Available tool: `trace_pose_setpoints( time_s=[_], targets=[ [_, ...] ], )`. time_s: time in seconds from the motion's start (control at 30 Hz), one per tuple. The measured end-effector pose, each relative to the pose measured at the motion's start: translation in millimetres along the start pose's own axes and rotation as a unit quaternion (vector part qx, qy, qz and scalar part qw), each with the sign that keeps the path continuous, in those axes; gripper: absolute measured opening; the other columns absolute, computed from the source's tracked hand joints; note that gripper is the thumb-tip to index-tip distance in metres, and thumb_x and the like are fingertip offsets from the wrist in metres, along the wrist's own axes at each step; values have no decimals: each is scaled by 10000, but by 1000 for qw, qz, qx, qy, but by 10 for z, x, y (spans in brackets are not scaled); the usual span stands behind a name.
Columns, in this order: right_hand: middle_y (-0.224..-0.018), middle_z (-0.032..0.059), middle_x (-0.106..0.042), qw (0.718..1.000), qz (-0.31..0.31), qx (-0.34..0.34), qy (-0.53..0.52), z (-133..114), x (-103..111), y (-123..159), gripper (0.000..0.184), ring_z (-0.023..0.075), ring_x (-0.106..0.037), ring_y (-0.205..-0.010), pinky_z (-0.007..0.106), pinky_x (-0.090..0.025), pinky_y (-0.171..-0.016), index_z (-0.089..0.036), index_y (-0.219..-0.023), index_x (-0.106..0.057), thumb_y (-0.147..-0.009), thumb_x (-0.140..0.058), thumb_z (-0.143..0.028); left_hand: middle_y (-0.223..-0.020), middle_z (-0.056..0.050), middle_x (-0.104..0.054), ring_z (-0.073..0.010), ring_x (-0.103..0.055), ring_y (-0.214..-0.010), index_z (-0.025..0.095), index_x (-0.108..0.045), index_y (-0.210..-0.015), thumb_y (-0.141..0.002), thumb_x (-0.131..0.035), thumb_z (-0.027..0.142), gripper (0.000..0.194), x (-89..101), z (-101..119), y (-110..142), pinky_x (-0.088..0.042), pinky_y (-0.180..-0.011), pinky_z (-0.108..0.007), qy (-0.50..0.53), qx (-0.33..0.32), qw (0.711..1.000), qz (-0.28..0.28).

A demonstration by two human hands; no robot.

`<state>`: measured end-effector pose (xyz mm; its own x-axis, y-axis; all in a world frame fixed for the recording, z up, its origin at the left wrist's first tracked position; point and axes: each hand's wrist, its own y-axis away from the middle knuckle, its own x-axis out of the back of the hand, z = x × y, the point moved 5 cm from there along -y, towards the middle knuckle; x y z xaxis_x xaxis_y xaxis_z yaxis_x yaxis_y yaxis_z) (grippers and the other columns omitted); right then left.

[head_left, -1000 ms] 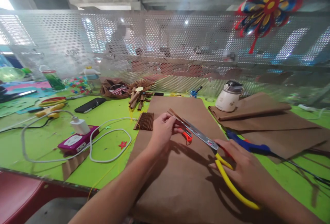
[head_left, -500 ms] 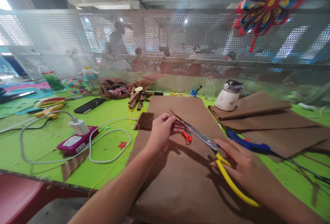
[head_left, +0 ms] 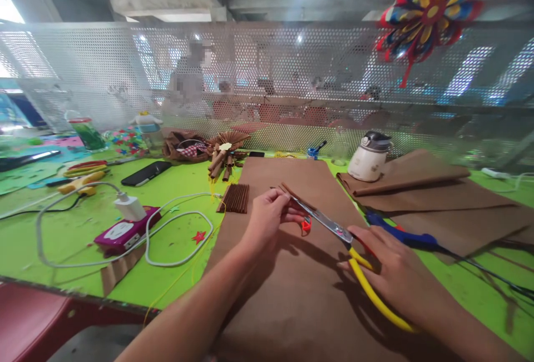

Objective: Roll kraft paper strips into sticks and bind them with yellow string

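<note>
My left hand [head_left: 269,218] pinches a narrow folded strip of brown paper [head_left: 298,196] above the big brown paper sheet [head_left: 287,289]. My right hand [head_left: 390,264] grips scissors [head_left: 334,228] with yellow-covered handles, its fingers through the loops. Their metal blades point up and left, lying along the strip close to my left fingertips; I cannot tell whether they are fully closed. Just beneath my left fingers is a small orange-red object [head_left: 306,226], partly hidden. A pleated piece of brown paper [head_left: 237,198] sits on the sheet's left edge.
On the left are a purple power strip [head_left: 120,238] with a white plug and cable, a black phone [head_left: 146,173] and yellow-handled pliers [head_left: 81,182]. A blue tool [head_left: 400,233], folded brown paper [head_left: 442,201] and a white bottle [head_left: 369,157] stand or lie right. Perforated panel behind.
My left hand has shifted slightly right and down with the paper strip, farther along the scissor blades. My right hand and the scissors have hardly moved.
</note>
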<state>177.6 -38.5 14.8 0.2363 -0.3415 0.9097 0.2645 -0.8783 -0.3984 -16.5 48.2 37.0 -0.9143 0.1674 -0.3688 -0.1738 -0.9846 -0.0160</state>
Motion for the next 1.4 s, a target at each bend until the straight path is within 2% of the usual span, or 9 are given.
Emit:
trace_pose_setpoints(
  time_s=[0.53, 0.73, 0.93, 1.4],
  targets=[
    [-1059, 114, -624, 1000, 3, -10, 22, 2, -41, 10, 444, 269, -641, -887, 421, -514, -789, -229, -1155, -528, -835, -478, -533, -568, -54, -635, -156, -648, -515, 122, -484, -640, -794, -466, 75, 161, 7, -21, 5, -535, -509, -256, -8, 11, 1000, 0],
    [-983, 107, -646, 999, 30, -13, -8, -45, 7, -36, 398, 260, -646, -854, 381, -526, -739, -232, -1116, -562, -811, -530, -487, -587, -54, -639, -150, -642, -504, 128, -476, -659, -808, -473, 110, 151, -23, -47, 23, -532, -526, -263, -13, 16, 1000, -21],
    [-1011, 93, -661, 999, 38, -11, -25, -56, 16, -56, 381, 254, -650, -832, 369, -535, -703, -258, -1122, -570, -807, -533, -469, -607, -58, -649, -167, -655, -525, 141, -469, -697, -816, -490, 162, 123, -61, -60, 61, -534, -560, -289, -13, 10, 999, -46],
    [-1015, 84, -672, 999, 43, -6, -13, -52, -22, -18, 400, 252, -657, -846, 353, -539, -695, -256, -1142, -566, -811, -526, -477, -602, -52, -640, -166, -648, -521, 132, -480, -661, -767, -516, 150, 113, -60, -36, 72, -533, -556, -291, -6, -4, 999, -37]
  ],
)
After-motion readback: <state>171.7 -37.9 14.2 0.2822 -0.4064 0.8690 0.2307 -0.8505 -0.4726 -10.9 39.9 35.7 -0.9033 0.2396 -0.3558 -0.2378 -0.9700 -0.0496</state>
